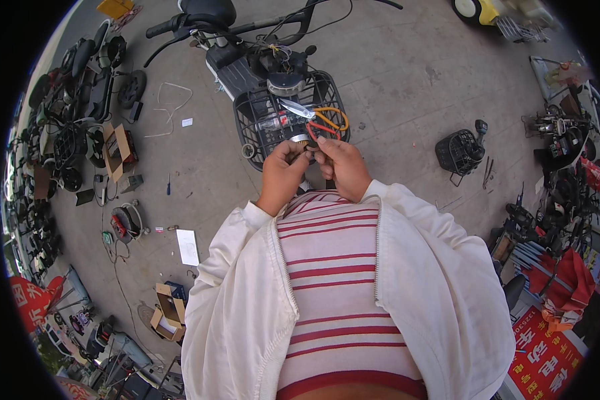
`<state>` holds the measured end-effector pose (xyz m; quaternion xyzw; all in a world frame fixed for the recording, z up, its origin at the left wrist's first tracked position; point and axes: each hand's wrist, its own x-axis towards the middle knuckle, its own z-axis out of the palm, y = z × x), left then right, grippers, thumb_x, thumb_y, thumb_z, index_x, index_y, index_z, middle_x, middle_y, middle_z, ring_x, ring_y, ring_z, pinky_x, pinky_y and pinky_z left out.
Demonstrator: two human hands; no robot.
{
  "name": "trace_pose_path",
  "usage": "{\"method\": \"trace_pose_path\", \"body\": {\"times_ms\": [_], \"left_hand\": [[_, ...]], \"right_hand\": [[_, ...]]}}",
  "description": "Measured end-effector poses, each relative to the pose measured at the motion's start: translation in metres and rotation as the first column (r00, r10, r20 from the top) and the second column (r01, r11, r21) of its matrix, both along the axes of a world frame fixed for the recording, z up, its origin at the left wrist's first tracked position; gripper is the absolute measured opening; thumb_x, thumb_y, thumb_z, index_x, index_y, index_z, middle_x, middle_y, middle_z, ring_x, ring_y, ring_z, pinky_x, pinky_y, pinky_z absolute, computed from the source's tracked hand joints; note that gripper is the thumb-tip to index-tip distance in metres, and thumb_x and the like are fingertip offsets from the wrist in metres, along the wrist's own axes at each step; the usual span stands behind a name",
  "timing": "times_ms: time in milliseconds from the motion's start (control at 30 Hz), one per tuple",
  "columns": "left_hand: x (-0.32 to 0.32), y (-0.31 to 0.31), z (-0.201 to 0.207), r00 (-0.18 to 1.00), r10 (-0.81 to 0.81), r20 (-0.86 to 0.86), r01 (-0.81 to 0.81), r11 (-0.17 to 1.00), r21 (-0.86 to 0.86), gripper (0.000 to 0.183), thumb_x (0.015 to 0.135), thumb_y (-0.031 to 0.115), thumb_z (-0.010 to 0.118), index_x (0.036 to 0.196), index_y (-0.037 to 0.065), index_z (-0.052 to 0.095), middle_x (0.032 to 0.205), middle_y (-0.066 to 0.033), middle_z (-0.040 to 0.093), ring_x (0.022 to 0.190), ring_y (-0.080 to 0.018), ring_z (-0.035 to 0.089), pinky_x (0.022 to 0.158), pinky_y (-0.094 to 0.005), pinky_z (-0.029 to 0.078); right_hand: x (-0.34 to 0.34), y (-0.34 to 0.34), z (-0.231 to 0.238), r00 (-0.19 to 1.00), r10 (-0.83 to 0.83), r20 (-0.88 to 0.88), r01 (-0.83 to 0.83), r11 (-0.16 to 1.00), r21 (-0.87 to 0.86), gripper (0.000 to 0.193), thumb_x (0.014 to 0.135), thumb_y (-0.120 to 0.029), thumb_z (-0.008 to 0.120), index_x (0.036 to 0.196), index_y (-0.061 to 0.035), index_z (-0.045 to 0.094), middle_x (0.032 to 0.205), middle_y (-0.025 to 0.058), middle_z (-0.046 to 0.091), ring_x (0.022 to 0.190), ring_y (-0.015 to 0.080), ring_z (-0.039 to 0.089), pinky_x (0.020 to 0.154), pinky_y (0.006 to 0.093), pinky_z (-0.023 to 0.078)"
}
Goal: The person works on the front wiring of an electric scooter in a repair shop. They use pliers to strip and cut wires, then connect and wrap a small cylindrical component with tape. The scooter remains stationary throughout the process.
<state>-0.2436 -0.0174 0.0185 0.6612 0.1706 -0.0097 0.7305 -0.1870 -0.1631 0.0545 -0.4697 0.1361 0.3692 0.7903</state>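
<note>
My left hand [283,175] and my right hand [345,167] meet over the near rim of a black wire basket [340,110] on the front of an electric bike [237,67]. Thumb and fingers are pinched together on both. Something small and dark sits between the fingertips, too hidden to name. Just beyond them lie scissors [298,109] with silver blades and orange and red handles, on top of the basket. A silver ring-shaped piece [301,139] with yellowish strands shows beside the left fingertips. A clear bottle [273,123] lies in the basket.
A second black basket [459,151] with a power tool [480,128] stands on the paving to the right. On the left are a screwdriver [168,185], cardboard boxes [117,152], a white sheet [187,247] and several parked scooters [90,87]. Red banners [547,350] lie at the lower right.
</note>
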Motion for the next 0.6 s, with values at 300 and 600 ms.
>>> {"method": "trace_pose_path", "body": {"times_ms": [300, 600], "left_hand": [[-0.001, 0.004, 0.01, 0.997, 0.019, -0.076, -0.028, 0.992, -0.12, 0.01, 0.093, 0.012, 0.061, 0.094, 0.002, 0.061, 0.081, 0.004, 0.059, 0.068, -0.0021, 0.046, 0.059, -0.019, 0.036], [-0.001, -0.009, 0.016, 0.973, 0.183, 0.138, -0.197, 0.975, 0.1, 0.009, 0.088, 0.002, 0.064, 0.096, 0.0, 0.06, 0.085, -0.0029, 0.063, 0.076, -0.0113, 0.059, 0.066, -0.025, 0.047]], "right_hand": [[-0.001, 0.001, -0.007, 0.892, 0.243, 0.38, -0.09, 0.922, -0.378, 0.02, 0.088, -0.012, 0.066, 0.101, 0.0026, 0.062, 0.086, 0.0045, 0.065, 0.074, 0.0083, 0.059, 0.066, 0.0236, 0.048], [0.0, 0.002, -0.012, 0.882, 0.258, 0.393, -0.067, 0.897, -0.437, 0.02, 0.087, -0.015, 0.066, 0.093, 0.0046, 0.064, 0.083, 0.0067, 0.065, 0.074, 0.0102, 0.059, 0.067, 0.0254, 0.048]]}}
